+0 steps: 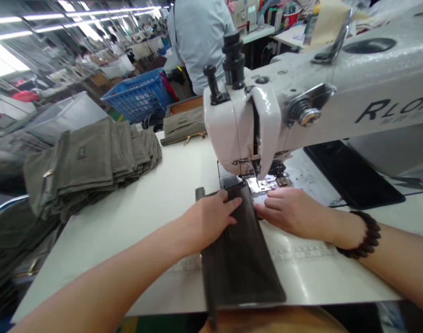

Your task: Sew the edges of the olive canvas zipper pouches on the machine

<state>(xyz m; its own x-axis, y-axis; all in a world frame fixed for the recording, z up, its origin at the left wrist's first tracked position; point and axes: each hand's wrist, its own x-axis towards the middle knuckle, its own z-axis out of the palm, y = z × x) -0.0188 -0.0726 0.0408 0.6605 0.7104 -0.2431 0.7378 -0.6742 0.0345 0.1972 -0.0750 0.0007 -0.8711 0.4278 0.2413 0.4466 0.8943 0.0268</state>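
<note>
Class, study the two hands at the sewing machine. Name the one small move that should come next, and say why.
Probably ease the dark fabric piece slightly forward under the presser foot, kept straight. The left hand lies flat on its far end, the right hand rests at its right edge, and that end already meets the foot of the sewing machine.

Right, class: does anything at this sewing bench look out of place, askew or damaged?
Nothing looks damaged. The dark fabric lies flat under the left hand, the right hand beside it at the sewing machine. Only the pile of folded cloth slumps sideways at the table edge.
</note>
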